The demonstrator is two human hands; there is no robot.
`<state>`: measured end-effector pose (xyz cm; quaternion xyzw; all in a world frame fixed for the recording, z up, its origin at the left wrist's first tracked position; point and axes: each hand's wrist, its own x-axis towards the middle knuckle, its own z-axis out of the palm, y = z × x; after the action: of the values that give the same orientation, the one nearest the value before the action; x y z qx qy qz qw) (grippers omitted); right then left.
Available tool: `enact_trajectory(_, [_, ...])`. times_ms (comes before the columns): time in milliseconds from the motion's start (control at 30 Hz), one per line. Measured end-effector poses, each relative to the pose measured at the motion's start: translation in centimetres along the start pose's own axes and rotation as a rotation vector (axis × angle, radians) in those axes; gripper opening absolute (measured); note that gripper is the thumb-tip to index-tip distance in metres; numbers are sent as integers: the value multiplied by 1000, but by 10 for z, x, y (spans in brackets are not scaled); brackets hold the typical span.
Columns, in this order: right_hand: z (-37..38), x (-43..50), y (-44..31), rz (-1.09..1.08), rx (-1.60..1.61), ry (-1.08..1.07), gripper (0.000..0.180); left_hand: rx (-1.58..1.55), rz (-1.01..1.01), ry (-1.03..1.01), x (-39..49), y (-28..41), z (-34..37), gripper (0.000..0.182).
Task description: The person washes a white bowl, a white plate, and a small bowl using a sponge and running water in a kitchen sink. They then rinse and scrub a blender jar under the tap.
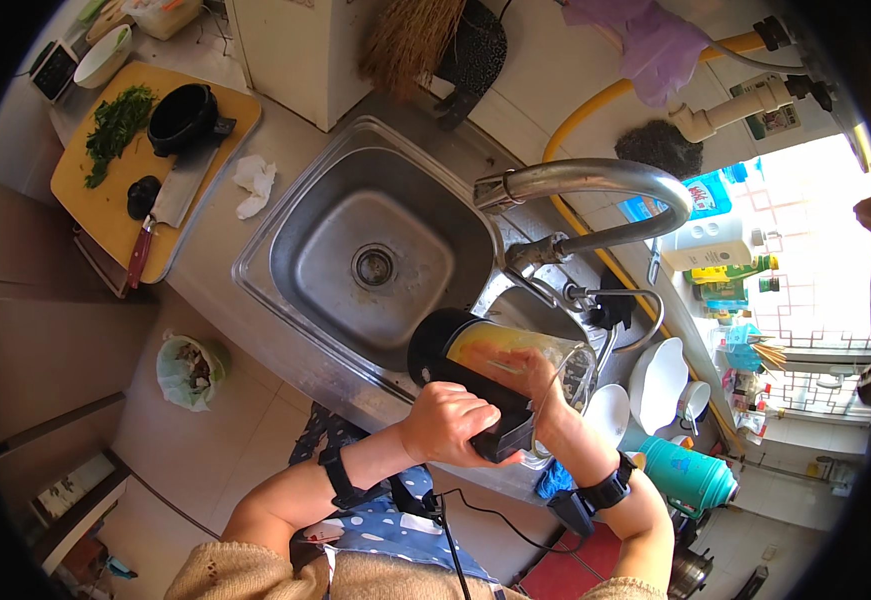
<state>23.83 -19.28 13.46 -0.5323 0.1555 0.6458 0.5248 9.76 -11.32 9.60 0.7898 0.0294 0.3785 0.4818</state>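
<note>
A clear blender jug (584, 367) with a black base collar (435, 341) lies tilted over the near right edge of the stainless steel sink (413, 225). My left hand (446, 421) grips its black handle (506, 427). Through the open mouth, my right hand (544, 382) reaches inside the jug, its fingers blurred behind the glass. Something yellow shows inside near the collar; whether it is liquid or a cloth, and whether my fingers hold it, is unclear. Above the basin arches a metal faucet (600, 176), with no water visibly running.
Left of the sink, a yellow cutting board (79, 184) bears chopped greens (120, 127), a cleaver (187, 184) and a black container (180, 120). White bowls (657, 386) and a turquoise thermos (687, 472) stand at right. A lined waste bin (218, 360) is on the floor.
</note>
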Motion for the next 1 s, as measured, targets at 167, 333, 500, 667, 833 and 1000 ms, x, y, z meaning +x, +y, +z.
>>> enact_trajectory(167, [-10,33,8,46,162,127,46,0,4,20,-7,-3,1,43])
enact_trajectory(333, [-17,39,18,18,54,90,48,-4,16,42,-12,-7,-2,44])
enact_trajectory(500, [-32,0,29,80,-234,285,42,-16,39,66,-11,-13,-7,46])
enact_trajectory(667, [-50,-13,19,-69,-1780,-112,33,-43,57,101,-6,-23,-11,48])
enact_trajectory(833, [-64,-32,0,-306,-2395,-302,24,-35,60,52,-3,-28,-12,47])
enact_trajectory(1000, [-61,-70,-12,-785,-2472,83,31,-52,51,37,-1,-30,-13,46])
